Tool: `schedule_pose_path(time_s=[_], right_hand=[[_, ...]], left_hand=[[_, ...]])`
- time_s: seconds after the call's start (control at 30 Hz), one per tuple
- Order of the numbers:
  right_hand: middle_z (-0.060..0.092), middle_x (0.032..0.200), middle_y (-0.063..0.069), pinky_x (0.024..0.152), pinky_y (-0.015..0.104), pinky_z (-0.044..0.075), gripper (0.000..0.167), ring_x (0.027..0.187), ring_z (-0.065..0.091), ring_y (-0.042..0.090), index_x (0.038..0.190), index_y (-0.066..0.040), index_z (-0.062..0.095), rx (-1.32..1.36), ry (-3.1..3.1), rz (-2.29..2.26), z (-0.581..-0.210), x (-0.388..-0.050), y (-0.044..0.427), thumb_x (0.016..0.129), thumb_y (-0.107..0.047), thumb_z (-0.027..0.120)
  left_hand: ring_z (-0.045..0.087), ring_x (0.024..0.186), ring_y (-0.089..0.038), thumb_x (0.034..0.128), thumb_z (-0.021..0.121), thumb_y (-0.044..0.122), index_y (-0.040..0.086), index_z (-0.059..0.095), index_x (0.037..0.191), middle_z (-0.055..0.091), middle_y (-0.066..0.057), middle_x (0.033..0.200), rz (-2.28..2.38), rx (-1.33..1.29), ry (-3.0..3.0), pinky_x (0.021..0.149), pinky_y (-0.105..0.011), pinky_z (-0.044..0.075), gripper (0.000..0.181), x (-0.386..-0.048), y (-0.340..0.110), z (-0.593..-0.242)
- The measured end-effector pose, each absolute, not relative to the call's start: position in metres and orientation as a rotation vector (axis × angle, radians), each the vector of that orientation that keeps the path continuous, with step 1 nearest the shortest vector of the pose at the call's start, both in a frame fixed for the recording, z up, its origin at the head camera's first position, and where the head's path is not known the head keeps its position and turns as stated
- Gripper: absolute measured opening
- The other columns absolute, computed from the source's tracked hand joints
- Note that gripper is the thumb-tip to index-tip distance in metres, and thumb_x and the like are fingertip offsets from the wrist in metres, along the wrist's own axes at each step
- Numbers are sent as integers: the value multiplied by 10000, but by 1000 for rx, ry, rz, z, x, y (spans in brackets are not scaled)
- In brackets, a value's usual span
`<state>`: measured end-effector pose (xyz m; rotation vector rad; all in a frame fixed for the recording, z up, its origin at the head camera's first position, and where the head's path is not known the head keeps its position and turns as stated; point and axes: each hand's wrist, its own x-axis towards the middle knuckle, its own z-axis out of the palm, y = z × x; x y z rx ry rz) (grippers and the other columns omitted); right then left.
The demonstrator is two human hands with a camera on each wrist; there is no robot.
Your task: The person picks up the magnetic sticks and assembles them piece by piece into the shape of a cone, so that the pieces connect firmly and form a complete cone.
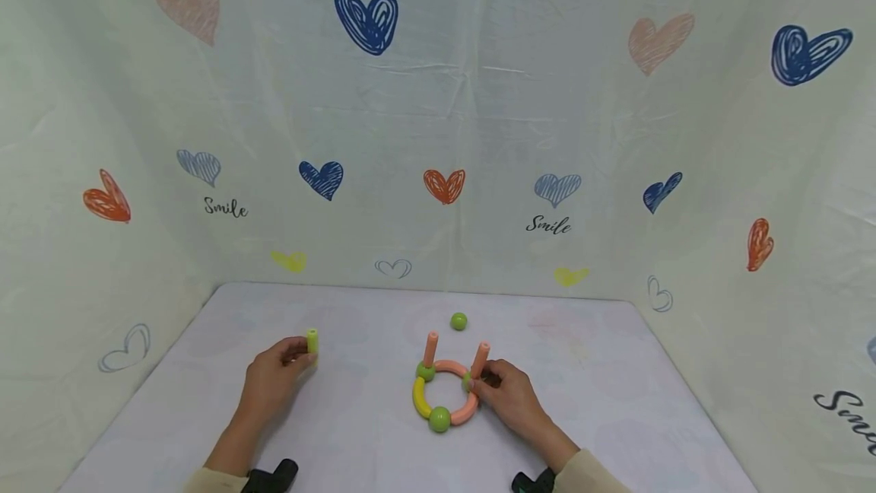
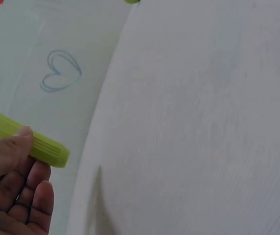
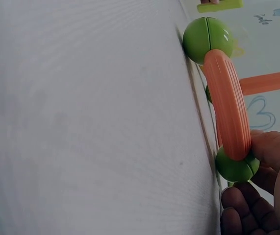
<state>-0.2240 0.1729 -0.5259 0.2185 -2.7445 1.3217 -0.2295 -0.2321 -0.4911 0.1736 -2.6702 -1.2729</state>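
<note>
My left hand (image 1: 270,379) pinches a yellow-green ribbed stick (image 1: 312,342) upright between thumb and fingers. Right of centre lies a ring of curved orange pieces (image 1: 465,411) and a yellow curved piece (image 1: 420,399), joined by green balls. One straight orange stick (image 1: 430,349) rises from the left ball (image 1: 426,371), and a second orange stick (image 1: 480,360) rises at the right ball. My right hand (image 1: 513,402) grips that right green ball (image 3: 235,169), thumb on one side. Its fingers partly hide the ball in the head view. The front ball (image 1: 439,420) is untouched.
A loose green ball (image 1: 458,321) lies behind the ring on the white table (image 1: 363,432). A pale curtain (image 1: 479,120) printed with hearts encloses the table's back and sides. Dark devices (image 1: 272,476) sit at both wrists.
</note>
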Motion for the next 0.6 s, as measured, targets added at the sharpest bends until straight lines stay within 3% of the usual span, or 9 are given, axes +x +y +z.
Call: schedule_pose_path(time_s=[0.6], right_hand=[[684,967,-13,730,239,515,233,851,601,97,1061,-100,755,227,-2739,1356,-524,-222,173,921,-270,830]], left_hand=[[717,1023,-247,945,793,160,49,751,1216,779,-79,1087,-1433,142,-2603,816,-280,559,296,-220,-169,-488]])
